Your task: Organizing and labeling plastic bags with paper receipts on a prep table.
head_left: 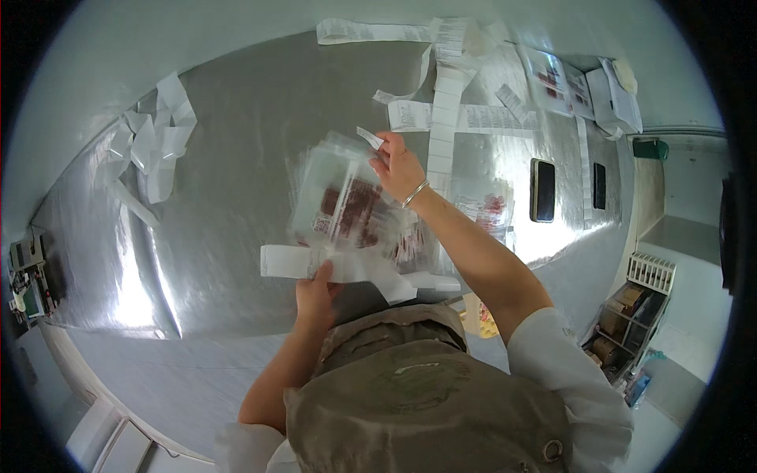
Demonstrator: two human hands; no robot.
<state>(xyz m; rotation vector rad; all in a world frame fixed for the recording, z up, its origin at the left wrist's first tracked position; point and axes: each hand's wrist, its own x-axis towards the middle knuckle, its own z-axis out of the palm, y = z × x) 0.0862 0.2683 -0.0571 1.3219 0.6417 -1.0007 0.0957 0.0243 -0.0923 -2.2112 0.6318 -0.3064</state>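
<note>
My left hand (317,294) grips a strip of white labels (285,261) near the table's front edge, thumb on top. My right hand (397,168), a bangle at its wrist, pinches a small printed label (369,138) by one end, over the far side of a pile of clear plastic bags (319,171). Dark red printing and a square code show on the top bag. The bags lie between my hands. More bags with red parts (414,248) lie to the right of the pile, partly under my right forearm. The strip's loose length trails right along my apron.
The metal table (236,130) carries long printed label strips (445,112) at the back, a crumpled white strip (171,136) at left and a smartphone (543,190) at right. A white container (612,97) stands at the back right. Shelving (627,325) stands beyond the right edge.
</note>
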